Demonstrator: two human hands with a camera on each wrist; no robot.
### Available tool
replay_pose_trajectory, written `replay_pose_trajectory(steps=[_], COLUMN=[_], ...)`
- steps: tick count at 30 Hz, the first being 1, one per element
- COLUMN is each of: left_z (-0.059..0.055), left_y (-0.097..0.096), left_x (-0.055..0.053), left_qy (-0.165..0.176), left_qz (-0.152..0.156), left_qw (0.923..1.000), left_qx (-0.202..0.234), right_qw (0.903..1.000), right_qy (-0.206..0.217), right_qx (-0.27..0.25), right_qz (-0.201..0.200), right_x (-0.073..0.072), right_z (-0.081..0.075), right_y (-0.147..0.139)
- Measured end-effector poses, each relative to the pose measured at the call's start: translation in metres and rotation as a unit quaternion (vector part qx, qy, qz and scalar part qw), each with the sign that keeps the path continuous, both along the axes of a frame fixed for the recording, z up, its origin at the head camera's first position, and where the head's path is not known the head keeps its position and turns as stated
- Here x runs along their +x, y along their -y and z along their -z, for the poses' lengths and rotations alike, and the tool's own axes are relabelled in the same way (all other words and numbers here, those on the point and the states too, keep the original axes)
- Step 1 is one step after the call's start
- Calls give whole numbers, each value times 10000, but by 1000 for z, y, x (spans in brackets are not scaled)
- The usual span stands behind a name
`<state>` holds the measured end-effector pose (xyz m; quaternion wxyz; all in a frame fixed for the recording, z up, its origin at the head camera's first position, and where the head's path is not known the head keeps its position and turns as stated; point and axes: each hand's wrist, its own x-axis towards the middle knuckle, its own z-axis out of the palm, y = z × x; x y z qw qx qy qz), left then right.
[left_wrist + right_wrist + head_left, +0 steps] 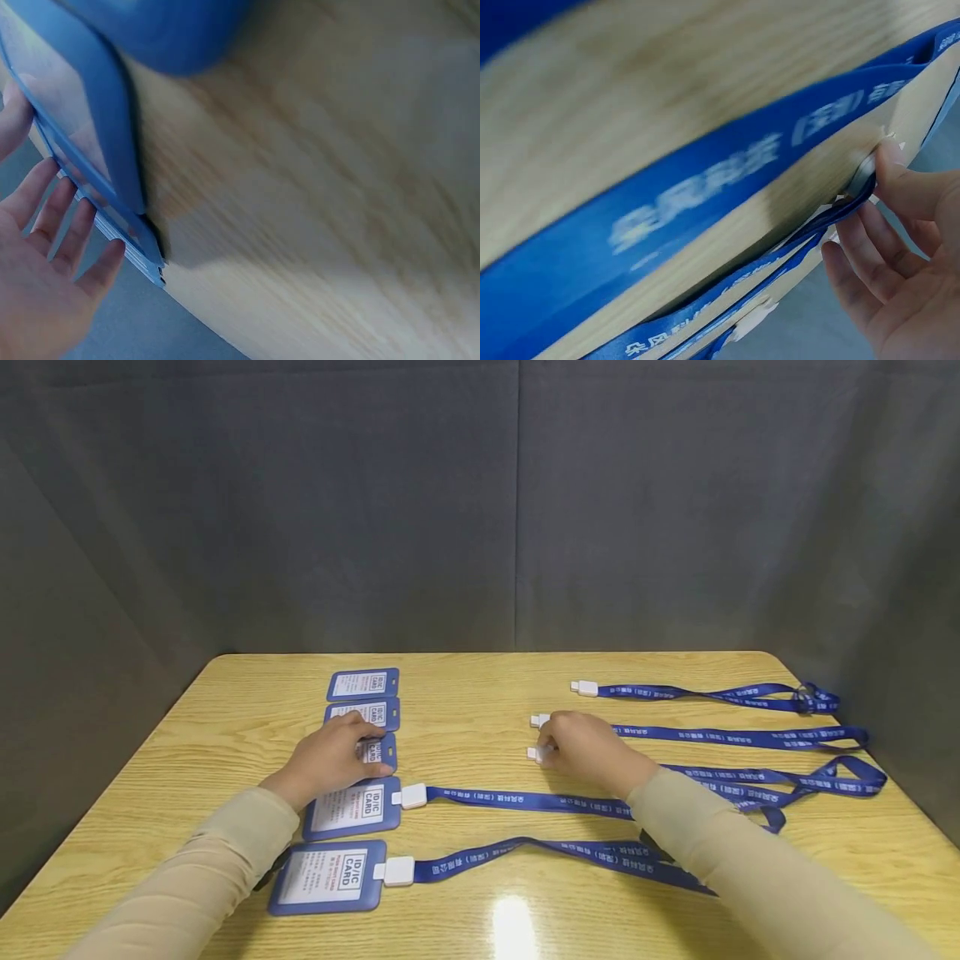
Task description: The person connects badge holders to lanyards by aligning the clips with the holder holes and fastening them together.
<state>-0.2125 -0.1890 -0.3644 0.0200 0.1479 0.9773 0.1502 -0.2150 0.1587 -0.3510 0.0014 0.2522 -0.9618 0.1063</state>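
My left hand (333, 756) grips a blue ID card holder (388, 746), the third from the back in a column at the left. Its thumb lies at the near edge and its fingers at the far edge; the hand hides much of the card. In the left wrist view the left hand (56, 244) reaches in from the left. My right hand (588, 747) pinches a blue lanyard (712, 772) by its white clip (532, 753), whose tip points left toward the holder. The right wrist view shows the right hand's (904, 251) thumb and fingers around that clip end.
Behind the gripped holder lie a second holder (392, 713) and a rear one (363, 684). Two nearer holders (352, 807) (327, 877) have lanyards attached by white clips. Two loose lanyards (720, 737) (675, 693) lie farther back on the wooden table (465, 710). Dark curtains stand behind.
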Motion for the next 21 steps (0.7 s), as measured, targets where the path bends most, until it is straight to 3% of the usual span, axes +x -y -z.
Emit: replay_pose_trajectory(steps=[5,21], left_z=[2,4], left_y=[0,0], left_x=[-1,3], left_qy=[-19,-184], left_qz=[-14,98], left_qw=[10000,9996], left_qx=[-77,-188], right_qw=[9997,9997], right_qy=[-153,110], right_qx=[125,127], right_qz=[-140,-183], right_x=[-4,-18], right_z=[-1,-4], right_y=[17,56])
